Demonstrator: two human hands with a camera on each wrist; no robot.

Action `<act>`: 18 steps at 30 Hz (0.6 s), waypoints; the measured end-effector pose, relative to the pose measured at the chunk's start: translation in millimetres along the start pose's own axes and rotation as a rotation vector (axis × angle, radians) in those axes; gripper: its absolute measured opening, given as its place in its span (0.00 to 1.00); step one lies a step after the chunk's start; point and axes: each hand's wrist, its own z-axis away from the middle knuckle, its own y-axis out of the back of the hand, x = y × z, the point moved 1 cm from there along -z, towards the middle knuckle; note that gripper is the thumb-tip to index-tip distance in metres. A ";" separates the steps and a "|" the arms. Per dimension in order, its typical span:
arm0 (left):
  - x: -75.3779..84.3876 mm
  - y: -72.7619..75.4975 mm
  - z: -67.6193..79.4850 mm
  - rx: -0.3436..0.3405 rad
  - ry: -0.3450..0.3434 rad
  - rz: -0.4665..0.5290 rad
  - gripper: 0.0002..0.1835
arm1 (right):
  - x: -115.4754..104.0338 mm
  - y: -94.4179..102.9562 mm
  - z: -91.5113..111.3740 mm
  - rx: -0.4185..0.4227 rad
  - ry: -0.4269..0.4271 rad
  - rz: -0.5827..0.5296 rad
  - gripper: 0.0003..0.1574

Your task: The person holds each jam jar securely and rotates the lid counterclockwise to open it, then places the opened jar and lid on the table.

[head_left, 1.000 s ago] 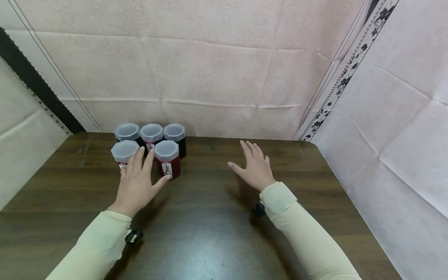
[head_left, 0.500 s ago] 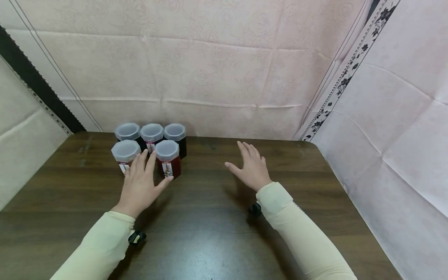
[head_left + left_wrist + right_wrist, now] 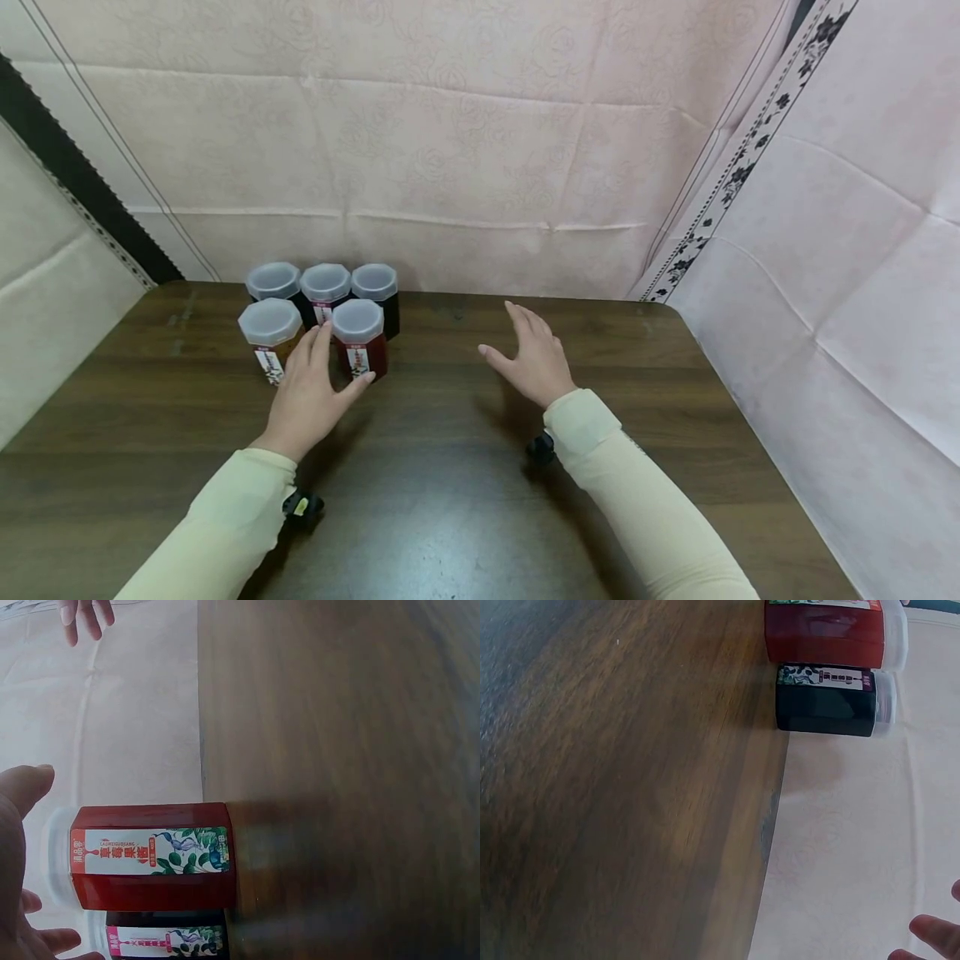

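We see the left hand spread at the near side of the red jar, thumb held away from the fingers, with nothing pinched; we cannot tell whether any fingertip touches the jar. The red jar stands upright on the tabletop, front right in a cluster of five, and in the left wrist view we see its white label with red lettering and green leaves. To its left we find an amber jar, also upright, just beyond the left hand's fingers. Behind these two, three dark jars stand in a row near the back edge, and all five wear pale octagonal-looking lids. We see the right hand well apart from the jars, spread over the tabletop and holding nothing. Both arms wear pale yellow sleeves, and behind the tabletop we see a creased pinkish cloth
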 end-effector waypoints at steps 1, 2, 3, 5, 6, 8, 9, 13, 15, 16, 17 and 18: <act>-0.1 -0.3 -0.4 -0.001 0.005 0.011 0.53 | -0.1 -0.5 -0.4 0.000 0.000 -0.005 0.53; -0.4 -0.5 -0.9 -0.005 0.013 0.022 0.53 | -0.2 -1.0 -0.9 0.001 -0.001 -0.010 0.53; -0.7 -0.7 -1.4 -0.008 0.020 0.033 0.53 | -0.4 -1.5 -1.3 0.002 -0.001 -0.016 0.53; -1.1 -1.1 -2.4 -0.016 0.035 0.051 0.54 | -1.1 -2.4 -2.3 0.006 -0.001 -0.029 0.54; -1.6 -1.3 -2.9 -0.021 0.042 0.059 0.54 | -1.5 -2.9 -2.7 0.007 -0.001 -0.034 0.54; -2.5 -1.9 -3.9 -0.031 0.057 0.074 0.54 | -2.2 -4.1 -3.7 0.007 0.001 -0.046 0.54; -3.2 -2.2 -4.3 -0.037 0.065 0.081 0.54 | -2.6 -4.7 -4.0 0.006 0.003 -0.052 0.54; -6.2 -4.2 -6.2 -0.060 0.100 0.112 0.55 | -3.8 -6.8 -5.4 0.000 0.007 -0.069 0.54; -7.6 -5.4 -7.0 -0.071 0.118 0.129 0.56 | -4.4 -7.8 -6.1 -0.001 0.005 -0.078 0.54; -8.3 -5.8 -7.6 -0.075 0.125 0.138 0.56 | -4.7 -8.2 -6.4 -0.003 0.004 -0.082 0.54; -8.8 -6.3 -8.3 -0.079 0.134 0.146 0.56 | -5.1 -8.6 -6.6 -0.005 0.003 -0.088 0.54; -9.1 -6.3 -8.9 -0.085 0.142 0.155 0.56 | -5.3 -9.2 -6.9 -0.008 0.000 -0.093 0.54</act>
